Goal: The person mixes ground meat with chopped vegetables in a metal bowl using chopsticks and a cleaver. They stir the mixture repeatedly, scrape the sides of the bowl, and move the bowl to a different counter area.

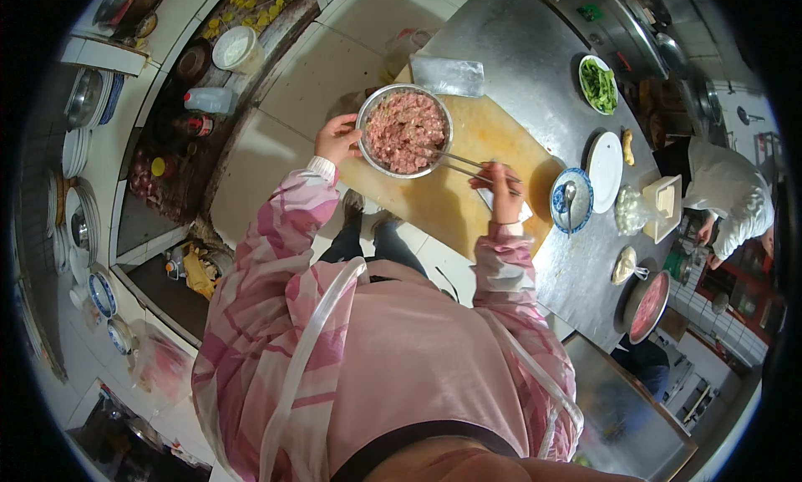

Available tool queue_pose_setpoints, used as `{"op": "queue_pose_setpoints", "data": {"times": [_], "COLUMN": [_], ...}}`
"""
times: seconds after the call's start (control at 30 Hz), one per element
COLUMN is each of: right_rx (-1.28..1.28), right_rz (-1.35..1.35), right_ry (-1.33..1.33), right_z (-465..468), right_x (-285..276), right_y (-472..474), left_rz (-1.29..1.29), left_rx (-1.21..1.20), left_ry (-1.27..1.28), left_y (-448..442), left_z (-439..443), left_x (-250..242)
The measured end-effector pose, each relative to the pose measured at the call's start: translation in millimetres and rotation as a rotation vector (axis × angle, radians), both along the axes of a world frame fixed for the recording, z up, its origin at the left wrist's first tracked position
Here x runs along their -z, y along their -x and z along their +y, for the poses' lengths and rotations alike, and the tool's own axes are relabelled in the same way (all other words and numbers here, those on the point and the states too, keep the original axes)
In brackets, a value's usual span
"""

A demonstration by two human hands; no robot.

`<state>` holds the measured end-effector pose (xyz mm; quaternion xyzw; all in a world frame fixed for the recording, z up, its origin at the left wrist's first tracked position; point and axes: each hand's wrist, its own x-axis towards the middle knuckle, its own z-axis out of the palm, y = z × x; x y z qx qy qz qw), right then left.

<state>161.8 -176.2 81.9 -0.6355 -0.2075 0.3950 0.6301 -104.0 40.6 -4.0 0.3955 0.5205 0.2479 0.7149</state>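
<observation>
A round metal bowl (448, 145) full of ground meat (404, 131) stands at the left edge of a yellowed cutting board (501, 134). My left hand (338, 138) grips the bowl's left rim, thumb and fingers against the metal. In my right hand (501, 187) is a pair of metal chopsticks (460, 160), their tips in the meat at the bowl's lower right. A white card or paper (525, 212) lies on the board, partly hidden under my right hand. Behind the bowl a cleaver with a broad blade (448, 76) rests on the board.
On the steel table are a blue-rimmed bowl (554, 197) with a spoon (569, 197), a white oval plate (604, 172), a plate of green vegetables (597, 84), a ginger root (628, 147) and a basin of red meat (648, 306). A person in white (727, 187) works at the far right.
</observation>
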Motion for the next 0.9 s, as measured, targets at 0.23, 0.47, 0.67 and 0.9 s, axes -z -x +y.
{"op": "queue_pose_setpoints", "data": {"times": [0.23,0.47,0.67,0.9], "right_rx": [-0.255,-0.401,-0.549,-0.322], "right_rz": [0.0,-0.15,-0.663,-0.786], "right_ry": [0.005,0.081,-0.157,-0.118], "right_z": [-32,51,110,44], "right_x": [-6,19,-2,-62], "right_y": [-38,-72,-47,-6], "left_rz": [-0.011,0.11,0.258,0.047], "left_rx": [0.01,0.163,0.463,0.088], "left_ry": [0.01,-0.215,-0.26,-0.02], "left_y": [-8,-22,-50,-28], "left_z": [6,32,77,34], "left_x": [-5,11,1,4]}}
